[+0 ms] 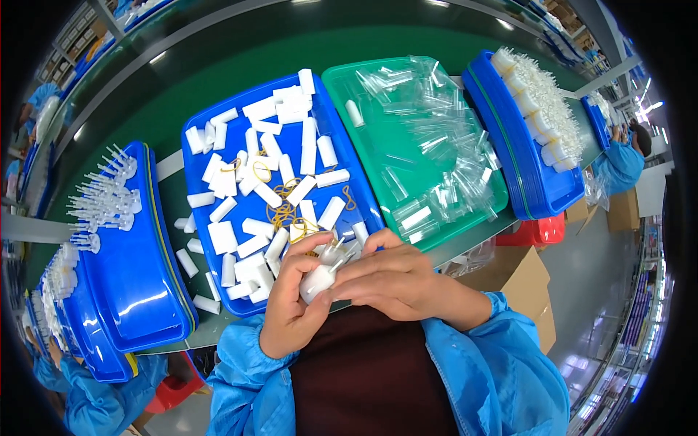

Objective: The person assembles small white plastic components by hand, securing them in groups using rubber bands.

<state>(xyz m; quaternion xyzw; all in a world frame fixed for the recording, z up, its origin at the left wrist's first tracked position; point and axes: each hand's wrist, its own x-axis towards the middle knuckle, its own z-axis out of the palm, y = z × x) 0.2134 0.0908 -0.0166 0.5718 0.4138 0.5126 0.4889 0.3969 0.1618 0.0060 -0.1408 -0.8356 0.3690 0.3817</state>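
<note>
Close in front of my body, my left hand (291,301) curls its fingers and thumb around a small bundle of white cylindrical pieces (317,282) with thin clear stems sticking up. From the right, my right hand (389,280) closes its fingers on the same bundle, and they cover part of it. Both hands are over the near edge of a blue tray (361,174). Loose white cylinders (308,149) lie scattered in that tray. Among them are yellow rubber bands (282,216), tangled together near the middle.
Right of the blue tray, a green tray (378,156) holds clear thin tubes (465,138). Farther right, stacked blue trays (502,149) carry bundled white pieces (538,102). Left stands another blue tray (138,291) with stemmed white pieces (109,196). A cardboard box (520,291) is below the bench.
</note>
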